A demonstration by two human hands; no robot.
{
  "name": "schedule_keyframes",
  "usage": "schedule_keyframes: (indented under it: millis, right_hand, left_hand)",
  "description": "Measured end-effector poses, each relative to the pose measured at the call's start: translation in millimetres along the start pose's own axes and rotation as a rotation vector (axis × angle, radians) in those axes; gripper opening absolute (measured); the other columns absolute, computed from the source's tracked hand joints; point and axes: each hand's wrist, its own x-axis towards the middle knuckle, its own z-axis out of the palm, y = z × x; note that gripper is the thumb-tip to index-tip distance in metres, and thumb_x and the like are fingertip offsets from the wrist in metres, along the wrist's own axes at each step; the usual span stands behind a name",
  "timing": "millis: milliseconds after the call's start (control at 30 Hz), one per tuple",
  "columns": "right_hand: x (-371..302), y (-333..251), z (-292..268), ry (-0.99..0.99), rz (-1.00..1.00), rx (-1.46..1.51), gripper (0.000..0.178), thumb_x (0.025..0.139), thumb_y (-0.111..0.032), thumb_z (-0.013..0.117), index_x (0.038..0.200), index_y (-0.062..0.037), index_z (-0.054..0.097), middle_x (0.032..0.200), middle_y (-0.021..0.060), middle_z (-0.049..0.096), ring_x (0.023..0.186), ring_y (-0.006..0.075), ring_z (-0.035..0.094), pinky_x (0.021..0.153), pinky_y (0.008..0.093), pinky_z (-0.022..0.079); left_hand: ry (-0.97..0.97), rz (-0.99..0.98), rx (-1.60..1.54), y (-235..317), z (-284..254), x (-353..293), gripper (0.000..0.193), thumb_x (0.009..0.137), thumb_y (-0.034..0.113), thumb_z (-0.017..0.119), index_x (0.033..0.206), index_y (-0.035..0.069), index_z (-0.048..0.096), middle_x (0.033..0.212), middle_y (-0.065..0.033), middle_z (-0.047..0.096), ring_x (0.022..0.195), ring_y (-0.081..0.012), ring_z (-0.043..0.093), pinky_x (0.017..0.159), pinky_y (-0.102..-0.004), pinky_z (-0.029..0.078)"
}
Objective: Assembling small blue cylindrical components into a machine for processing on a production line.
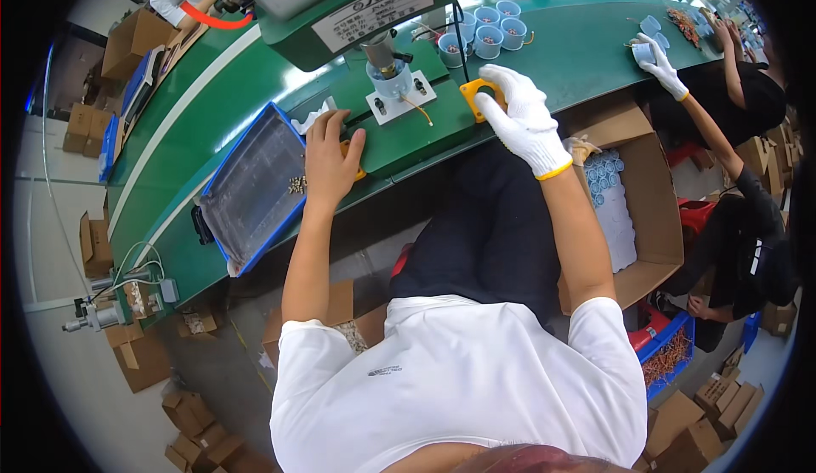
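My bare left hand (334,154) is curled over a yellow button box on the near side of the machine, hiding most of it. My right hand (527,120), in a white knit glove, is round a second yellow button box (468,97), its thumb near the dark button. Between them, a green press machine (357,5) has its metal head (387,55) down in a light blue plastic cup (389,84). The cup sits on a white fixture plate (418,103), and a short yellow wire (422,114) sticks out towards me.
A blue-rimmed tray (252,186) with small metal parts (297,185) lies at left. Several filled blue cups (488,41) stand behind the right box. An open carton (650,209) of cups is beside my right arm. Co-workers sit farther right along the green bench (578,56).
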Motion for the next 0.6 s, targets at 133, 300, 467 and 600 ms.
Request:
schedule_keyframes:
  millis: [133,300,467,600]
  right_hand:
    - [5,-14,1,-0.039,-0.025,0.019,0.049,0.099,-0.026,0.079,0.140,-0.0005,0.071,0.140,0.0221,0.074,0.130,0.0392,0.070,0.112,0.0454,0.056]
    - [25,-44,23,-0.148,0.120,0.304,0.067,0.098,-0.026,0.083,0.155,0.0009,0.060,0.149,0.0247,0.070,0.140,0.0351,0.067,0.117,0.0432,0.054]
    - [71,-88,37,-0.368,0.192,0.338,0.097,0.087,-0.038,0.093,0.165,-0.0047,0.045,0.126,0.0222,0.078,0.110,0.0290,0.081,0.091,0.0397,0.065]
    - [88,-84,56,-0.146,-0.084,0.380,0.063,0.084,-0.035,0.090,0.134,-0.0038,0.069,0.103,0.0188,0.080,0.093,0.0346,0.080,0.085,0.0437,0.064]
  left_hand:
    - [-0.022,-0.030,-0.032,3,-3,-3,0.045,0.104,0.030,0.075,0.139,0.003,0.069,0.143,-0.0181,0.065,0.131,-0.0411,0.062,0.113,-0.0498,0.051]
    - [-0.027,-0.035,-0.035,3,-3,-3,0.044,0.103,0.028,0.076,0.139,0.004,0.069,0.142,-0.0176,0.066,0.133,-0.0407,0.062,0.113,-0.0489,0.051]
    - [-0.038,-0.017,-0.034,5,1,1,0.041,0.102,0.026,0.077,0.136,0.004,0.071,0.142,-0.0180,0.066,0.131,-0.0414,0.063,0.112,-0.0492,0.052]
    - [-0.055,-0.040,0.002,3,-1,-1,0.038,0.103,0.024,0.076,0.136,0.004,0.072,0.143,-0.0175,0.065,0.130,-0.0399,0.065,0.111,-0.0488,0.053]
